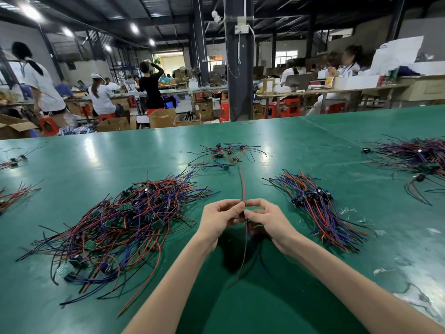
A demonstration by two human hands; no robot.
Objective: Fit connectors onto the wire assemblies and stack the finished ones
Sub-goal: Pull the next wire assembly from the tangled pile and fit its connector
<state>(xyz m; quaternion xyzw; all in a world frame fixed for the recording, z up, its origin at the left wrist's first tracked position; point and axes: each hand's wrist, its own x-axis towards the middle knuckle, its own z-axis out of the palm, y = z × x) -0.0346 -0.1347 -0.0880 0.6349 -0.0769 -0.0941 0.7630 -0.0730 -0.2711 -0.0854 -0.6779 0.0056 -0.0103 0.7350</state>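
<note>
the person's left hand [220, 218] and right hand [267, 219] meet above the near middle of the glossy green counter [265, 304]. the fingers [234, 208] of both hands are curled and pinch one thin red-and-black wire assembly [242, 186] between them. its red and dark strands stand up toward the far side, and darker strands hang down between the wrists. a small dark part sits at the fingertips, mostly hidden, so what it is cannot be told.

to the left lies a big tangled heap of red, blue and black wires with small green boards [115, 222]. to the right, near the right hand, lies a tidier stack of wires with dark blue connectors [317, 208], the strands lying mostly one way. a small scatter of wired pieces [224, 154] lies further off in the middle, and another dense wire heap [414, 155] sits at the far right.
</note>
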